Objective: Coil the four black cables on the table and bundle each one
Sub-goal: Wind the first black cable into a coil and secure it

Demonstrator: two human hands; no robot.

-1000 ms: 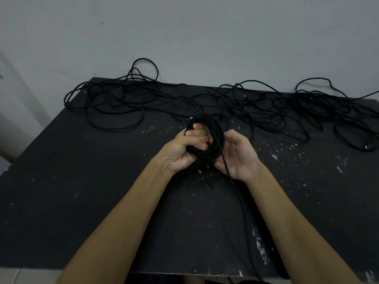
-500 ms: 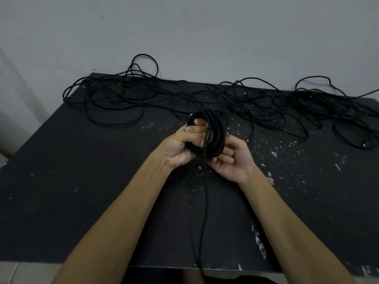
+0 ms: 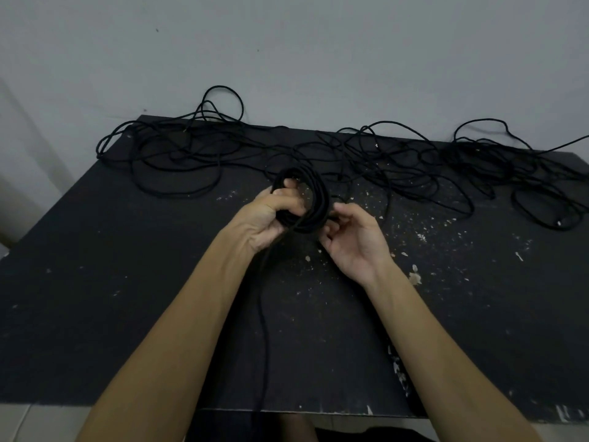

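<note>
Coil (image 3: 302,202) of black cable being held upright above the middle of the table (image 3: 95,282), several turns thick. Left hand (image 3: 271,215) gripping it, fingers curled through the loop and round its near side. Right hand (image 3: 353,237) sitting just beside the coil's right edge, fingertips bent toward the strands; probably pinching a strand there, though black on black making that impossible to confirm.

Loose tail (image 3: 264,330) now running down from the coil's underside past the left wrist and off the near table edge, having swung from the right of the hands a second ago to the left side. Right hand having come off its cupping hold under the coil and turned palm-in beside it. Likely meaning: coiling nearly finished on this cable, tail being brought round for the binding wrap.

Remaining cables (image 3: 414,164) lying tangled along the far edge of the table against the wall (image 3: 287,52), not yet coiled, so most of the job still waiting.

Pale flecks (image 3: 414,275) scattered over the dark tabletop. No brand, label or readable writing showing anywhere.
</note>
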